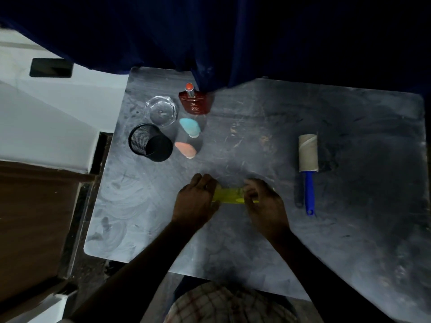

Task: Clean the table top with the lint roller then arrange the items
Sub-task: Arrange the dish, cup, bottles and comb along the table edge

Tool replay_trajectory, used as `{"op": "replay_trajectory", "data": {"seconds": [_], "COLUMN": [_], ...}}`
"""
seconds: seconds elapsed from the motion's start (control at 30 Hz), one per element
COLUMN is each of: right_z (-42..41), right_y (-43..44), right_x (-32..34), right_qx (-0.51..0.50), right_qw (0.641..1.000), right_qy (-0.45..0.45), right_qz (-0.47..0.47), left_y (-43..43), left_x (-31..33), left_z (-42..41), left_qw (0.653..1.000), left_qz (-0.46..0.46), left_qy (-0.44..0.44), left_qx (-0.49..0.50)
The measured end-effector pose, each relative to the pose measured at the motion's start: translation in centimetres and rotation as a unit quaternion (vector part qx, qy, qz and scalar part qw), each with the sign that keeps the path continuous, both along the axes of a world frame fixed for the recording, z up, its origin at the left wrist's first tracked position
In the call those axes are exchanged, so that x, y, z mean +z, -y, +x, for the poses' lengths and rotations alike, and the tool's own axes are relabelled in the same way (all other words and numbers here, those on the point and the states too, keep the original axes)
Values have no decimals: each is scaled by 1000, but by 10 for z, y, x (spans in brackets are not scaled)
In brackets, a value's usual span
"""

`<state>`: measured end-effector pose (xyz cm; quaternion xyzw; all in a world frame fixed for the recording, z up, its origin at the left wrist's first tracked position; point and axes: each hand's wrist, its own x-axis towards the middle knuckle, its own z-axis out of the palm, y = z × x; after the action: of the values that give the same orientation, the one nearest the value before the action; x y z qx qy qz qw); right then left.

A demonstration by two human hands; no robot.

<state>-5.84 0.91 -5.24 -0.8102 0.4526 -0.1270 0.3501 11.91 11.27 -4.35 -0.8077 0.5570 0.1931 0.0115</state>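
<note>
Both hands' fingers gripping comb (yellow), ends covered

place: home, likely a bedroom or dressing corner | light: dim | cues: dark blue curtain behind a scuffed grey desk; perfume bottle, makeup sponges, glass dish, mesh cup; wooden furniture at the left

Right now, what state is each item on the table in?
Lint roller: lying flat, untouched.
Yellow comb: held by both hands, left hand, right hand.
Mesh cup: tipped on its side.
Perfume bottle: upright, capped.
Glass dish: upright.
Blue sponge: lying flat.
Orange sponge: lying flat.
</note>
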Motion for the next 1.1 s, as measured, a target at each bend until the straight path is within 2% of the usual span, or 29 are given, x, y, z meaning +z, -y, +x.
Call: {"op": "replay_trajectory", "data": {"seconds": [0.17,0.23,0.3,0.37,0.47,0.53,0.63,0.73,0.83,1.1], "right_z": [-3,-7,-10,-13,-15,-7,15,41,73,144], "right_y": [2,3,6,9,17,27,49,74,98,131], "right_x": [1,4,6,8,10,14,30,43,41,1], "right_qx": [8,2,-17,-45,-114,-171,-202,-180,-151,-97], "right_qw": [1000,1000,999,997,987,972,927,918,928,960], "right_qy": [3,21,41,67,105,134,253,271,244,102], "right_qz": [-2,-2,-7,2,43,89,192,226,238,244], "left_y": [2,0,-2,-4,1,8,21,34,45,45], "left_x": [-1,0,4,6,12,16,18,23,21,-4], "left_z": [0,-1,-2,-6,-18,-25,-30,-31,-28,-21], "left_qw": [1000,998,980,943,851,801,731,673,647,656], "left_qz": [1,-6,-24,-61,-146,-186,-235,-259,-270,-251], "left_qy": [13,-58,-172,-281,-429,-479,-531,-557,-535,-464], "left_qx": [-19,20,101,165,265,307,358,413,472,539]}}
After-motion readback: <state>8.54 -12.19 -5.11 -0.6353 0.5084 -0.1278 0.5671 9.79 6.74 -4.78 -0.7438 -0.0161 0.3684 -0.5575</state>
